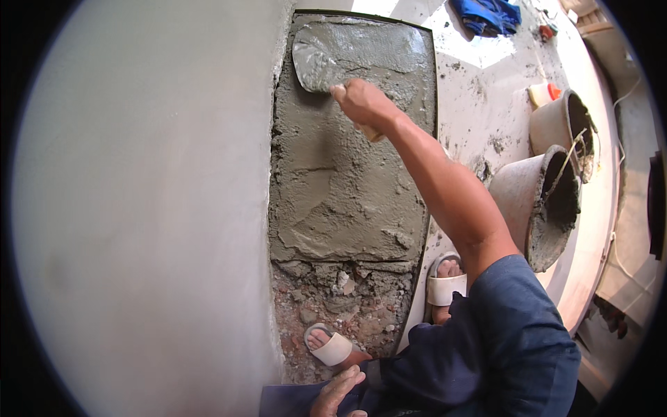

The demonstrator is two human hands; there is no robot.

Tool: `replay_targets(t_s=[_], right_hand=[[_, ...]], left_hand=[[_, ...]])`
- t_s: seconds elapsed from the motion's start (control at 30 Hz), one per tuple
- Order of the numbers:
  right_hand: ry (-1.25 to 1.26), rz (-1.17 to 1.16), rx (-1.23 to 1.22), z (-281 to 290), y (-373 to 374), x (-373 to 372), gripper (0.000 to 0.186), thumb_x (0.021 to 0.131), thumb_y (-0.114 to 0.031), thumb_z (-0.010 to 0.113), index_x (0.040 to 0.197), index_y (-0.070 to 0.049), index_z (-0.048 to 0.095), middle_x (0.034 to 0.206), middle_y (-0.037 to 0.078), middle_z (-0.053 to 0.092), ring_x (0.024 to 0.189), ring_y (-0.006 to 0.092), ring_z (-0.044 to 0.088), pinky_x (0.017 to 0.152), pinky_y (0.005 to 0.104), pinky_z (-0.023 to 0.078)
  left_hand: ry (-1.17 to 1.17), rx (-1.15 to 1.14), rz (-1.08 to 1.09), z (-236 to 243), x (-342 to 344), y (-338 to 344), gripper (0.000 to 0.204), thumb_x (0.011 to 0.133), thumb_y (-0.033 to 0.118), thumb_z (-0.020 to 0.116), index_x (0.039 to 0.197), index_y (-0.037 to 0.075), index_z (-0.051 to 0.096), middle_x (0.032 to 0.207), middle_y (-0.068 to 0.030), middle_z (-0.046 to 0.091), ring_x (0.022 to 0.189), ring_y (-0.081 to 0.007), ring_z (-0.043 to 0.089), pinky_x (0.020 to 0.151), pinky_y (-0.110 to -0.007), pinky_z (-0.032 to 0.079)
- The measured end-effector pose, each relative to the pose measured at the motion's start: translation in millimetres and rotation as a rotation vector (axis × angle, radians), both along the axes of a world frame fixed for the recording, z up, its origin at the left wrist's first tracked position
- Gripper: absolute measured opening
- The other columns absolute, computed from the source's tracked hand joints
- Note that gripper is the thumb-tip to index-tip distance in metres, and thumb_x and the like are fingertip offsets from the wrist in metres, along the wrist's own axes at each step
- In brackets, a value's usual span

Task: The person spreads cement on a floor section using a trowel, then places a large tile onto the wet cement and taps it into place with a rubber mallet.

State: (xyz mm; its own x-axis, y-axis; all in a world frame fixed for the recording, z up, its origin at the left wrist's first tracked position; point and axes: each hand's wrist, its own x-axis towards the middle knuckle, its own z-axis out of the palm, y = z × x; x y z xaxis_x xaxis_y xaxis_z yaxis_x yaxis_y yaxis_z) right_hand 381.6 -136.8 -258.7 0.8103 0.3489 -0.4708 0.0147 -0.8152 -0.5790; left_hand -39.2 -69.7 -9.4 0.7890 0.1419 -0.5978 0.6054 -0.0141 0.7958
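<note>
A trowel (314, 64) is near the upper end of a long strip of wet grey mortar (347, 194). Its broad, rounded blade points up and to the left, away from the person; its long axis runs on a slant from there down to the right, where the butt of a tan handle (375, 135) shows below the fist. The blade is smeared with mortar, and a dark shadow lies along its lower edge; whether it touches the mortar all over cannot be told.

The right hand (366, 105) is closed round the handle, arm stretched forward from the right. The blade lies ahead and to the left of its knuckles. The left hand (338, 395), well apart from the right and far from the trowel, is at the lower edge by a dark trouser leg, fingers extended, partly cut off by the frame.

The mortar ends in a straight edge near the feet; past it lies reddish rubble (306, 295). One sandal (332, 349) stands on the rubble, the other (447, 286) beside the strip. To the right are two mortar-crusted buckets (515, 187), and farther up, a blue cloth (490, 15).
</note>
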Motion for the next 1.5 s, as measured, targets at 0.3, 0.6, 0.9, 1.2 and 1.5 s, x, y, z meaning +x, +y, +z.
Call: replay_targets(t_s=[0.3, 0.6, 0.9, 1.2, 1.5], right_hand=[[0.209, 0.434, -0.076, 45.5, -113.9, -193.5, 0.051, 0.101, -0.045, 0.040, 0.104, 0.004, 0.055, 0.082, 0.028, 0.066, 0.081, 0.0446, 0.066, 0.075, 0.0522, 0.052], [0.043, 0.114, 0.036, 81.3, -63.2, -38.8, 0.035, 0.097, -0.023, 0.036, 0.113, 0.006, 0.048, 0.075, 0.019, 0.064, 0.059, 0.0281, 0.064, 0.064, 0.0428, 0.059], [-0.553, 0.815, -0.590, 54.0, 44.6, 101.6, 0.022, 0.092, -0.015, 0.050, 0.100, -0.003, 0.068, 0.089, 0.016, 0.068, 0.081, 0.0269, 0.069, 0.070, 0.0379, 0.057], [0.056, 0.485, -0.224, 68.4, 12.6, -13.7, 0.029, 0.092, -0.017, 0.048, 0.102, 0.002, 0.067, 0.095, 0.019, 0.068, 0.086, 0.0339, 0.068, 0.073, 0.0441, 0.055], [0.172, 0.356, -0.049, 93.3, -23.4, -60.8, 0.038, 0.098, -0.031, 0.043, 0.108, 0.001, 0.061, 0.077, 0.016, 0.063, 0.061, 0.0193, 0.064, 0.055, 0.0357, 0.057]], left_hand=[[-0.079, 0.045, -0.069, 14.6, -10.2, -13.0, 0.066, 0.095, 0.049, 0.053, 0.130, -0.007, 0.053, 0.126, -0.0249, 0.060, 0.122, -0.0352, 0.055, 0.106, -0.044, 0.039], [-0.156, 0.157, -0.144, 19.3, -15.2, -14.4, 0.067, 0.095, 0.050, 0.054, 0.128, -0.008, 0.055, 0.125, -0.0242, 0.061, 0.121, -0.0361, 0.055, 0.106, -0.044, 0.039], [-0.072, -0.056, -0.068, 5.7, -5.1, 2.8, 0.060, 0.097, 0.044, 0.053, 0.130, -0.006, 0.053, 0.128, -0.0240, 0.059, 0.124, -0.0349, 0.054, 0.108, -0.045, 0.037], [-0.001, -0.031, -0.019, 11.9, -0.1, -4.8, 0.062, 0.096, 0.046, 0.052, 0.129, -0.007, 0.054, 0.126, -0.0252, 0.060, 0.121, -0.0345, 0.055, 0.107, -0.044, 0.038], [-0.233, 0.083, -0.174, 14.2, -21.5, -6.3, 0.057, 0.094, 0.039, 0.059, 0.128, -0.007, 0.054, 0.124, -0.0241, 0.061, 0.118, -0.0371, 0.057, 0.104, -0.045, 0.042]])
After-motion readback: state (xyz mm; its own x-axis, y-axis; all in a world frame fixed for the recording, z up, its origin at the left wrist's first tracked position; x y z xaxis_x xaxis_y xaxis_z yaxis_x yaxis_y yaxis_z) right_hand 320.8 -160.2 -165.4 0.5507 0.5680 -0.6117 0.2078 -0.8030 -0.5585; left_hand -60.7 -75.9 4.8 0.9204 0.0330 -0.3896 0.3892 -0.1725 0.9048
